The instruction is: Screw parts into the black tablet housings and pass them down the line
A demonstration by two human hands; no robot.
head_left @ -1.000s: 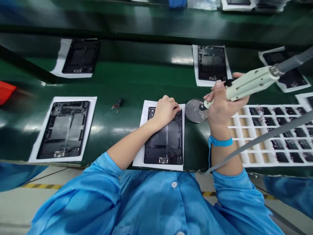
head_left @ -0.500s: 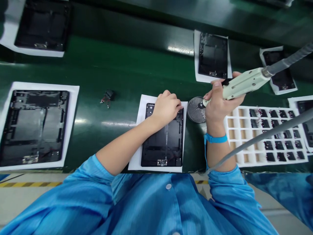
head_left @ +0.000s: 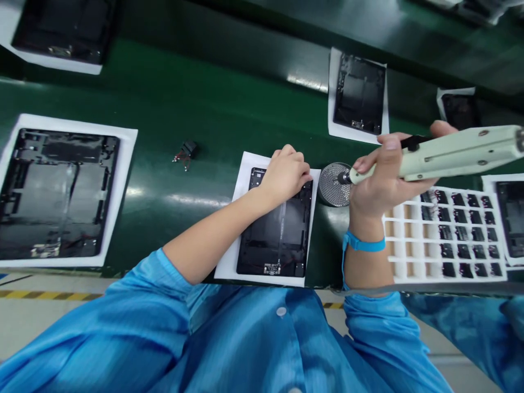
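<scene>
- Head-worn camera, looking down: a person in a blue smock (head_left: pixel 245 341) works at a green counter (head_left: pixel 172 93), seen from above and tilted.
- Left hand (head_left: pixel 284 174): lies on a black tablet chassis (head_left: pixel 276 240) at lower centre, with the fingers (head_left: pixel 297 164) curved and close together over its upper right part.
- The chassis sits on a white paper sheet (head_left: pixel 226 267), near the counter's front edge.
- Right hand (head_left: pixel 385 180): fingers (head_left: pixel 391 144) wrapped around a pale green desoldering gun (head_left: pixel 454 155), which crosses to the right edge of the frame.
- The gun's metal tip (head_left: pixel 343 177) sits at the right side of a round perforated metal disc (head_left: pixel 333 184), just beside the chassis; contact cannot be confirmed.
- A blue wrist strap (head_left: pixel 364 244) circles the right wrist.
- Right of centre, a white grid tray (head_left: pixel 403 256) holds rows of small black parts (head_left: pixel 462 251), with its left cells bare.
- Left of centre, a small black part with red wires (head_left: pixel 186 150) lies directly on the counter.
- Farther black chassis on white sheets lie at left (head_left: pixel 57 196) and upper centre (head_left: pixel 358 93).
</scene>
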